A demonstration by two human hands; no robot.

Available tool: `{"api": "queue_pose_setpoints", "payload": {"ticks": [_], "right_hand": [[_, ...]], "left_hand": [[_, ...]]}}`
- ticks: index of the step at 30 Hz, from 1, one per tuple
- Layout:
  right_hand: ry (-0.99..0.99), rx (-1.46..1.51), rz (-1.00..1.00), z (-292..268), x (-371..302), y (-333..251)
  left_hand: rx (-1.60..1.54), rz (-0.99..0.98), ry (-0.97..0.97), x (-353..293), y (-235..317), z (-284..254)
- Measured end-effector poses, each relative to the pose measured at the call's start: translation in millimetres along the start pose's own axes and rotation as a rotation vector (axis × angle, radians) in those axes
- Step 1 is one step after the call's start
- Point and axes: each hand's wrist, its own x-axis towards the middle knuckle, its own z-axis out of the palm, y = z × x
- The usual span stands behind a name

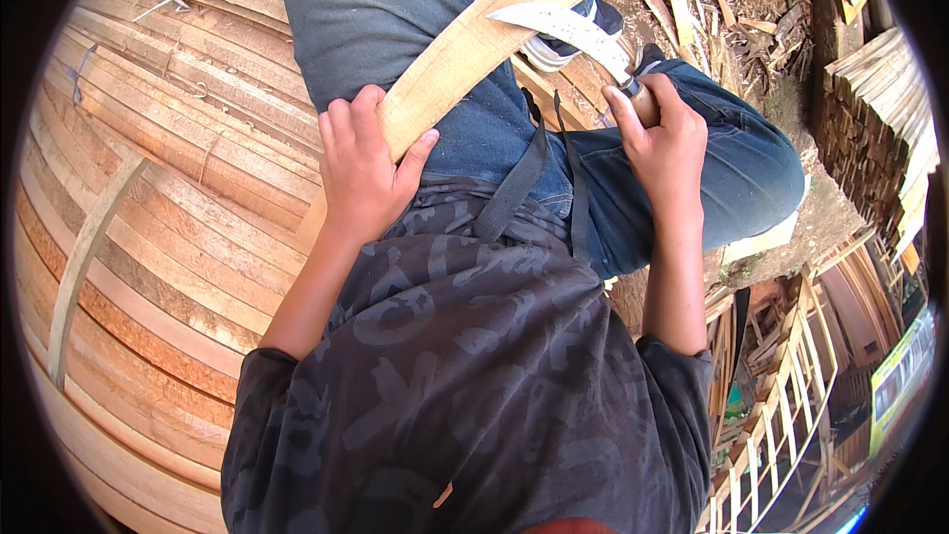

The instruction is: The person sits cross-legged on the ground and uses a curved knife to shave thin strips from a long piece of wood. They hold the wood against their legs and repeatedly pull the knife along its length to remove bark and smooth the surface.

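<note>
My left hand is closed around the near end of a long, pale wooden plank. The plank slants across my thigh and runs out of view at the top. In my right hand is the dark-tipped wooden handle of a sickle. Its curved, shiny blade points left, and the tip overlaps the plank in this view. Whether the blade touches the wood I cannot tell. Part of the handle is hidden by my right fingers.
Stacked boards fill the left side, some tied with string. My legs in jeans are bent beneath the plank. Bark and wood scraps litter the ground ahead. A pile of cut timber and a slatted wooden frame stand at right.
</note>
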Motion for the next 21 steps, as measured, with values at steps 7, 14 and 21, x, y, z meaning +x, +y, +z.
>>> {"api": "queue_pose_setpoints", "payload": {"ticks": [7, 14, 21], "right_hand": [[-0.81, 1.277, 0.534, 12, -13, -25], [-0.762, 1.507, 0.747, 29, -24, -23], [-0.59, 1.366, 0.767, 21, -32, -30]], "left_hand": [[0.017, 0.026, -0.066, 5, -1, -11], [-0.026, 0.074, -0.084, 6, -9, -16], [0.008, 0.12, -0.066, 5, -13, -11]]}}
